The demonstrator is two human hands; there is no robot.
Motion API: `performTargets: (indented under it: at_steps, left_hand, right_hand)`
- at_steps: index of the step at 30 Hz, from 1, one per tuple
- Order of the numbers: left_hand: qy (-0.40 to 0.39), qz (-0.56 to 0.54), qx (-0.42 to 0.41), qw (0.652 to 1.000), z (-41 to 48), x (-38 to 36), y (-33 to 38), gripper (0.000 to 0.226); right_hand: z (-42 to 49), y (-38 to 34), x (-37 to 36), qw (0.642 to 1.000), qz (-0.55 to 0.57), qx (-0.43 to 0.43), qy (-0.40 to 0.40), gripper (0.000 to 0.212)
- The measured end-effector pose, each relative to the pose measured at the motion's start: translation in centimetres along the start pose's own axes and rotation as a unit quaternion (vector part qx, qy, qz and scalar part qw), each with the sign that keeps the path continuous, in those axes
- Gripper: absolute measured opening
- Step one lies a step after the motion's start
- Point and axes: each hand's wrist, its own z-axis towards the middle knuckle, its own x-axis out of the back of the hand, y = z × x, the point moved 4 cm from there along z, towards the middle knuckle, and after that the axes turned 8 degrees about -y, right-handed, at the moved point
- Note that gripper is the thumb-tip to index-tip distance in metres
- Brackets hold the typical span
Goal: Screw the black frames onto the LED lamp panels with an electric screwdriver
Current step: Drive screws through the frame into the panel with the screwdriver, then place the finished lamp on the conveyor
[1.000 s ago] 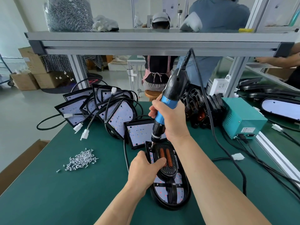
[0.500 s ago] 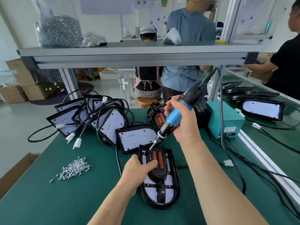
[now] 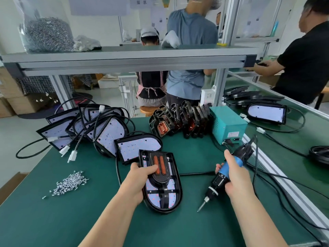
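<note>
so the left grip (image 3: 138,182) is curled round the left edge of the framed lamp panel (image 3: 162,193) mid-tabletop (image 3: 53,220), thumb on top, and the right grip (image 3: 235,179) is wrapped round the electric screwdriver (image 3: 218,183) just beside it, bit pointing down-left, clear of the panel

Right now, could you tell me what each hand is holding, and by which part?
Left hand grips the framed lamp panel at its left edge, thumb on top; right hand grips the electric screwdriver around its blue body.

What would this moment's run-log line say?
left hand grips black-framed LED lamp panel | right hand holds blue-and-black electric screwdriver, bit off panel | silver loose screws piled left of panel
</note>
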Motion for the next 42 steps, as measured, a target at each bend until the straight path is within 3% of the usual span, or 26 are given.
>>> performTargets:
  at_steps: [4, 7, 14, 20, 22, 27, 31, 33, 37, 40, 42]
  left_hand:
    - [-0.01, -0.023, -0.017, 1.0, 0.0, 0.0, 0.0, 0.042]
    - [-0.002, -0.071, -0.079, 0.994, -0.2, 0.2, 0.4, 0.036]
    - [0.075, -0.233, -0.246, 0.938, -1.8, 2.7, 4.2, 0.025]
    - [0.009, -0.31, -0.241, 0.919, -2.2, 4.0, 5.2, 0.04]
    - [-0.024, -0.321, -0.228, 0.919, -2.3, 4.3, 5.0, 0.029]
    - [-0.045, -0.383, -0.235, 0.892, -2.7, 5.1, 4.6, 0.041]
    - [-0.06, -0.42, -0.237, 0.874, -3.0, 5.5, 4.6, 0.031]
    - [-0.064, -0.424, -0.235, 0.872, -3.1, 5.4, 4.3, 0.033]
    - [-0.059, -0.423, -0.218, 0.877, -3.2, 5.1, 3.7, 0.032]
    - [-0.055, -0.418, -0.212, 0.882, -3.2, 4.8, 3.8, 0.03]
    - [-0.058, -0.417, -0.214, 0.882, -3.2, 4.7, 4.0, 0.029]
  right_hand:
    - [-0.3, 0.1, 0.1, 0.996, -0.064, 0.07, 0.005, 0.046]
    - [-0.5, 0.7, 1.2, 0.987, -0.125, 0.103, 0.018, 0.038]
    - [-1.1, 0.6, 1.4, 0.957, -0.237, 0.154, 0.069, 0.032]
    - [-0.4, 0.1, 0.6, 0.927, -0.316, 0.189, 0.075, 0.028]
    - [-0.5, -0.1, 0.4, 0.922, -0.32, 0.204, 0.079, 0.028]
    - [-0.2, -0.3, 0.7, 0.9, -0.365, 0.222, 0.088, 0.048]
    - [-0.8, -0.1, 0.5, 0.863, -0.439, 0.228, 0.103, 0.078]
    - [-1.6, -0.2, 0.2, 0.827, -0.481, 0.269, 0.107, 0.074]
    - [-2.7, 0.0, -1.3, 0.684, -0.623, 0.375, 0.051, 0.05]
    - [-2.1, 0.3, -2.6, 0.54, -0.795, 0.277, -0.014, 0.032]
    - [-1.5, 0.1, -3.6, 0.497, -0.838, 0.218, -0.064, 0.021]
